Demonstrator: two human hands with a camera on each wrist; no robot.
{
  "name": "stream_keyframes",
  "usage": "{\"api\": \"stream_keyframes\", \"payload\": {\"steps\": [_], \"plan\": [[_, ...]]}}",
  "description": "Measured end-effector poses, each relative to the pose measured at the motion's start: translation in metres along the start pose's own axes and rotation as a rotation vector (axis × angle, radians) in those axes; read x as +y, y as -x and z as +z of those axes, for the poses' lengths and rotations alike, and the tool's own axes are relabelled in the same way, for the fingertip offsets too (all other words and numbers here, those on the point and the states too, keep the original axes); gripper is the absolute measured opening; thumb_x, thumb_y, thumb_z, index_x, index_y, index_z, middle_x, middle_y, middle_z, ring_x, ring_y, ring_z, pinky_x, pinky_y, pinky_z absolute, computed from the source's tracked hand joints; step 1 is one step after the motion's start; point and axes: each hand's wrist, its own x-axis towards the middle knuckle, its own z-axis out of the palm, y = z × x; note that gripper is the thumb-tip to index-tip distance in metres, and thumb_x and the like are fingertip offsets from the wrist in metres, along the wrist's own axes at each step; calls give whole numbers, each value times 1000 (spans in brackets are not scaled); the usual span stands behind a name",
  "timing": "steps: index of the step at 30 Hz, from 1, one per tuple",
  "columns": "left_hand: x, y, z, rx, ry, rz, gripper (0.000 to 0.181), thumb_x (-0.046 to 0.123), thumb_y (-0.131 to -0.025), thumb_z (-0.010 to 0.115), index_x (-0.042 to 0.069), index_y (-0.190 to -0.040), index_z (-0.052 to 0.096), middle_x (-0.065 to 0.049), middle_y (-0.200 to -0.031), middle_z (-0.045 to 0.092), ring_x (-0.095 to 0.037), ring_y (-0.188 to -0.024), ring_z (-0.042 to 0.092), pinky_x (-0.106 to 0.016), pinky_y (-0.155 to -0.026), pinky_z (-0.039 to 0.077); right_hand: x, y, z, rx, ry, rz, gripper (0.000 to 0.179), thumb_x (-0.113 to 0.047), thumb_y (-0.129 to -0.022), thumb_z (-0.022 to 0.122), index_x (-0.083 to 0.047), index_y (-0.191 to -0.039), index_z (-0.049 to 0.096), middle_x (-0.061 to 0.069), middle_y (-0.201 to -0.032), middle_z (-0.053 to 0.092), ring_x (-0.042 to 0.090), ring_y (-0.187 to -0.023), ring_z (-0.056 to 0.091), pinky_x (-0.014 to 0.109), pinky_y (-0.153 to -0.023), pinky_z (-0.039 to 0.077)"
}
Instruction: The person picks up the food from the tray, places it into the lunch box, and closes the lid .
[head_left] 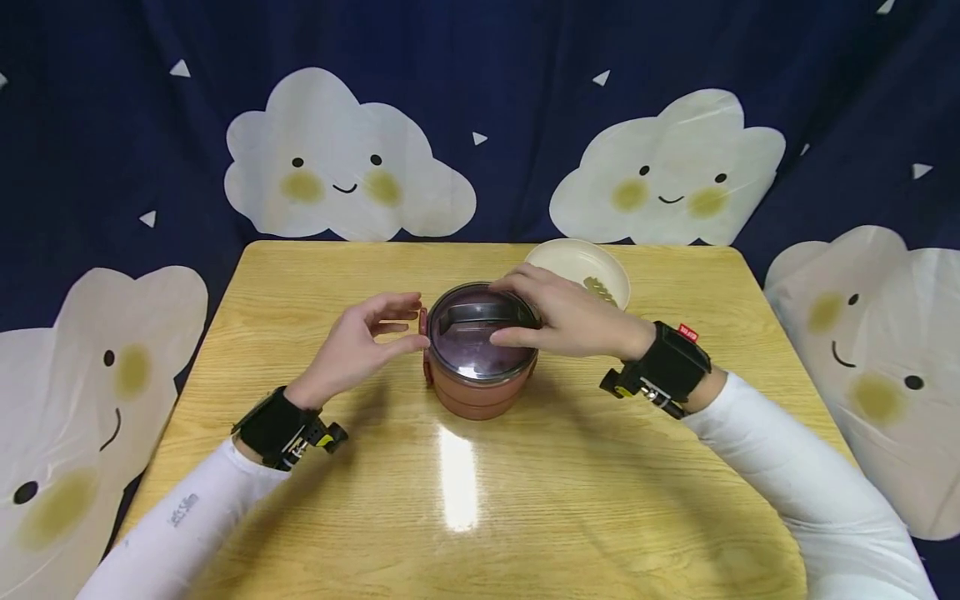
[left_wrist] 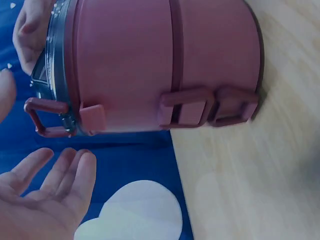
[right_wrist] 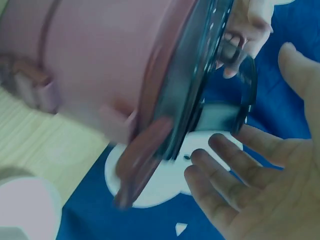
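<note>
A pink, stacked round lunch box [head_left: 480,400] stands upright on the table, topped by a see-through dark lid [head_left: 474,348] with a raised handle [head_left: 483,312]. To its left is my left hand [head_left: 360,342], thumb and fingers apart around the upper side clip [head_left: 423,323]. In the left wrist view that clip [left_wrist: 48,105] sticks outward from the lid rim. My right hand [head_left: 577,317] reaches over the lid's right side, fingers spread beside the handle. The right wrist view shows the right clip [right_wrist: 142,152] swung away from the lid; that hand's fingers are close to the handle.
Behind the right hand a cream plate [head_left: 558,254] bears a small greenish-brown piece [head_left: 599,290]. The wooden table [head_left: 315,283] ends at a dark blue curtain [head_left: 517,67] with cloud cutouts. Lower clips [left_wrist: 187,97] sit along the box's left side.
</note>
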Motion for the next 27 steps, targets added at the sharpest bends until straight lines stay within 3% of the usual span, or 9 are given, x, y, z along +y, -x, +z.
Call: {"api": "stream_keyframes", "payload": {"steps": [4,9,11,17,22,27], "plan": [[7,-2,-1,-5,-68,60,69,13,-86,88,6,-147,59,-13,-143,66,-30,-132,64,-44,-110,55,15,17,-5,18,-3,10,72,-52,-89,82,-10,-144,61,6,-139,63,22,-115,62,41,-89,56],[10,-3,-1,-21,-128,91,70,11,-84,89,5,-147,59,-16,-139,69,-31,-128,66,-46,-107,57,32,35,-5,38,49,37,79,-47,-81,90,-5,-143,62,10,-135,67,26,-113,65,45,-96,54],[10,-3,-1,-20,-149,91,69,12,-84,90,5,-146,60,-16,-139,69,-31,-126,68,-47,-105,58,38,40,-3,45,62,49,80,-46,-80,91,-4,-142,64,10,-131,70,24,-108,65,43,-93,54],[10,-3,-1,2,-187,108,58,13,-84,90,5,-137,68,-15,-136,72,-33,-120,71,-45,-105,59,50,45,9,80,58,1,60,-38,-84,88,-6,-132,72,6,-117,75,17,-99,66,43,-98,50],[9,-5,-1,12,-218,119,53,12,-84,89,5,-133,70,-15,-131,74,-34,-116,73,-44,-104,59,54,45,17,133,62,-61,42,-30,-89,86,-10,-125,77,2,-111,77,14,-95,65,38,-85,51],[10,-5,-1,11,-240,130,49,12,-87,87,2,-132,70,-14,-125,76,-33,-112,74,-45,-104,59,54,46,21,170,64,-67,34,-28,-90,85,-10,-119,79,1,-105,75,17,-88,64,34,-76,51]]}}
